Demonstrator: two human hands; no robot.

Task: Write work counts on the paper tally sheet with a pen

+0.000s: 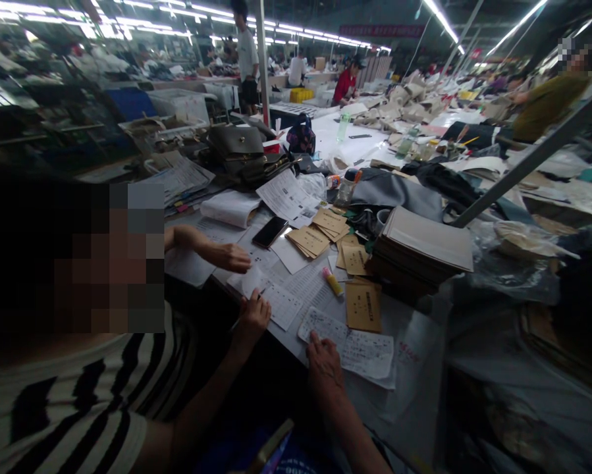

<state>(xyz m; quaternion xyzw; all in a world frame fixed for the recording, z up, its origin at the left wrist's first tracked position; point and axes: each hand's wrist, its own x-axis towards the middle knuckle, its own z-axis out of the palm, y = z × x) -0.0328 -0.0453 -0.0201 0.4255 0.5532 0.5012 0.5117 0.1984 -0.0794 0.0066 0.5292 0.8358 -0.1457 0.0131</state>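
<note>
At the far left, well off from the wearer's right hand [326,363], sat a co-worker in a striped top [85,388]. Of the wearer's left hand, I could not tell the state. Farther out beyond the co-worker's hands lay a thick sheaf of white paper [231,208]. The co-worker's upper hand [234,258] hovered over the table, palm down, while the lower hand [255,319] held a dark pen upon a printed sheet [282,306]. Just beyond those two hands lay a phone [270,232], with brown envelopes [308,241] fanned out to its right. The wearer's right hand rested loosely on the left end of a handwritten slip [367,354] — fingers laid upon the paper, not closed around it — and the slip reached out to that hand's right. Past its fingertips lay a yellow glue stick [334,283] with a pink cap; beyond the slip lay a single brown envelope [363,306]. Farther out to the hand's right rose a thick stack of sheets [427,238], with clear plastic wrapping [515,266] beside it.
</note>
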